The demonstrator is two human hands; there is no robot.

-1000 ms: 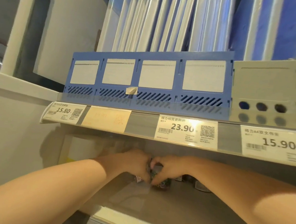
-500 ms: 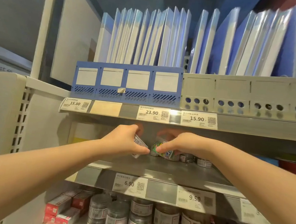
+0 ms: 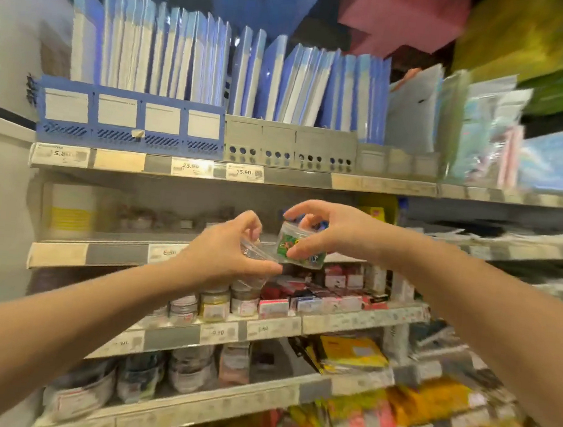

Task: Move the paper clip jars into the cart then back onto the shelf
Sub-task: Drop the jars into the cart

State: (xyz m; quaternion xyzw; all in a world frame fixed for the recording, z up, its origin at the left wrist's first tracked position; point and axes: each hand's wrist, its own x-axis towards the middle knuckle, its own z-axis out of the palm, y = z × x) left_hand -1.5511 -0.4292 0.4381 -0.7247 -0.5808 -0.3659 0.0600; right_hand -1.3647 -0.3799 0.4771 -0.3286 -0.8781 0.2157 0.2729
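Both jars are off the shelf and held in the air just in front of it, side by side and almost touching. The right hand (image 3: 331, 233) pinches a small clear plastic jar of green and mixed-colour paper clips (image 3: 299, 246) — thumb low on its near wall, fingers arched over the lid. That jar sits nearly upright, leaning a little. The left hand (image 3: 221, 257) has thumb and fingers curled round a second small clear plastic jar (image 3: 256, 253), which is tipped on a slant and mostly hidden by the fingers; its contents are too blurred to tell. The grey metal shelf with a price strip (image 3: 111, 254) lies directly behind the hands, at about their height. No cart shows in this view, so the carry probably has to go away from the shelving and downward — a judgement only. Neither hand looks clearly nearer to wherever the cart stands. With both grips full, each jar will likely need its own release.
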